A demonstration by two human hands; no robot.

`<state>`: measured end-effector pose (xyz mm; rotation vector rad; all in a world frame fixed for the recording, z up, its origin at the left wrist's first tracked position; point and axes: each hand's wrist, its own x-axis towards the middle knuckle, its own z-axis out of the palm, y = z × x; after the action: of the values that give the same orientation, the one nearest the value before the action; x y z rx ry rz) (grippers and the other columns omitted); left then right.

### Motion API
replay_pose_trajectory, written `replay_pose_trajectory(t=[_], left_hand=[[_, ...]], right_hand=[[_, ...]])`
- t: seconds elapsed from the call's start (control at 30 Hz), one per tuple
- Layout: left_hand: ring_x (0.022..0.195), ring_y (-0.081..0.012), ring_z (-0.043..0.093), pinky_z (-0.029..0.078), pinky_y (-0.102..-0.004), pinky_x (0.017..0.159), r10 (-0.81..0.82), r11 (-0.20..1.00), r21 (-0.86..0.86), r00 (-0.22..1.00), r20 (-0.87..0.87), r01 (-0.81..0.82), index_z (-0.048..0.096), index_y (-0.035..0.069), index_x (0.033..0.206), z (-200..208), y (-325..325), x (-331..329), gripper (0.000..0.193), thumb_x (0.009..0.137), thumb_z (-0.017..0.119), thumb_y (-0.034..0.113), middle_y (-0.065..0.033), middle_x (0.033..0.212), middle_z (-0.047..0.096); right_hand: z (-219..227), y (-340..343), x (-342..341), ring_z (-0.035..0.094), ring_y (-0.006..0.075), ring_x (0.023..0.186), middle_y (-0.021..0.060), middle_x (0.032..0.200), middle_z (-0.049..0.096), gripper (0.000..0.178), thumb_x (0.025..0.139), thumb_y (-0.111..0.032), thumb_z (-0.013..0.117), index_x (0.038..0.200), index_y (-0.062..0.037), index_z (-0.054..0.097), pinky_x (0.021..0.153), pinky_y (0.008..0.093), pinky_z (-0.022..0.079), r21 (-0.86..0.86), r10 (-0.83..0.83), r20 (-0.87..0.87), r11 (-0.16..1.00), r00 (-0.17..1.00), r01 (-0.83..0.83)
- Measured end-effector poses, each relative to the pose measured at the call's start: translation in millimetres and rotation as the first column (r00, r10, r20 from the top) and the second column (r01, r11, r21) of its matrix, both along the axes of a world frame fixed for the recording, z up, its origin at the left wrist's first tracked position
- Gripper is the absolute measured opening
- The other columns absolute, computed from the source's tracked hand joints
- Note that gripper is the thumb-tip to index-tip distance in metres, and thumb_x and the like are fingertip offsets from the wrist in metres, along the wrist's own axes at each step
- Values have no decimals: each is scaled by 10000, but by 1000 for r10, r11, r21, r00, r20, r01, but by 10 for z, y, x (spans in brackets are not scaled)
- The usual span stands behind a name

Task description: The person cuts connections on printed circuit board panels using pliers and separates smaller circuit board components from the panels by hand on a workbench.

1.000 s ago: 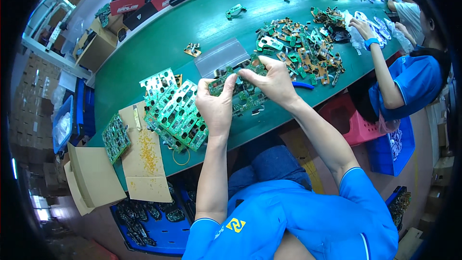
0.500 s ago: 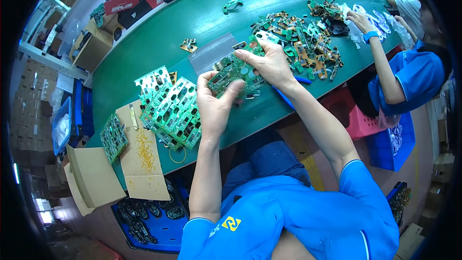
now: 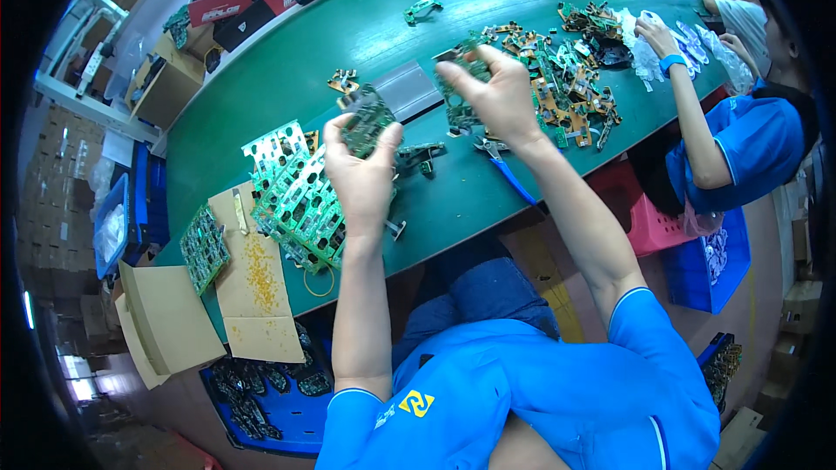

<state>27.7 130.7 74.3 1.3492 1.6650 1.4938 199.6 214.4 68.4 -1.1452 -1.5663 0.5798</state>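
Observation:
My left hand (image 3: 361, 170) grips a green circuit board piece (image 3: 369, 120) between thumb and fingers, held up over the table. Apart from it, to the right, my right hand (image 3: 505, 97) pinches another circuit board piece (image 3: 459, 97), which hangs tilted from the fingers. Below and between the hands a small dark board piece (image 3: 421, 157) lies on the green table. Blue-handled pliers (image 3: 509, 172) rest under my right wrist. To the left of my left hand is a stack of green circuit board panels (image 3: 292, 200). A grey flat plate (image 3: 409, 91) lies behind the hands.
A heap of small separated boards (image 3: 566, 78) spreads to the right. Cardboard with yellow bits (image 3: 261, 278) sits at the left edge beside another board panel (image 3: 205, 250). A co-worker's hand (image 3: 657, 39) handles white pieces at the far right. A blue tray (image 3: 296, 422) stands below.
My hands have moved apart; the board both held is now two pieces, one in each hand. The pliers now show more fully, and a small dark board piece is visible between the hands.

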Motion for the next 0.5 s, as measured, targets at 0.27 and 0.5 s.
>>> replay_pose_trajectory(t=[0.27,0.5], left_hand=[[569,-86,551,424,-185,471,-57,993,-13,569,820,119,578,60,1122,-20,122,-276,254,907,694,128,-45,895,659],[533,-59,530,370,-157,412,-72,991,-7,588,806,132,609,54,1116,75,4,-207,220,916,677,115,-27,891,672]], right_hand=[[-68,262,167,603,165,693,130,886,692,388,831,-301,768,1048,10,682,610,282,498,-64,77,274,996,959,-62],[171,73,61,623,155,786,127,1001,689,444,853,-330,773,1151,-15,675,679,248,512,147,134,235,974,963,-171]])
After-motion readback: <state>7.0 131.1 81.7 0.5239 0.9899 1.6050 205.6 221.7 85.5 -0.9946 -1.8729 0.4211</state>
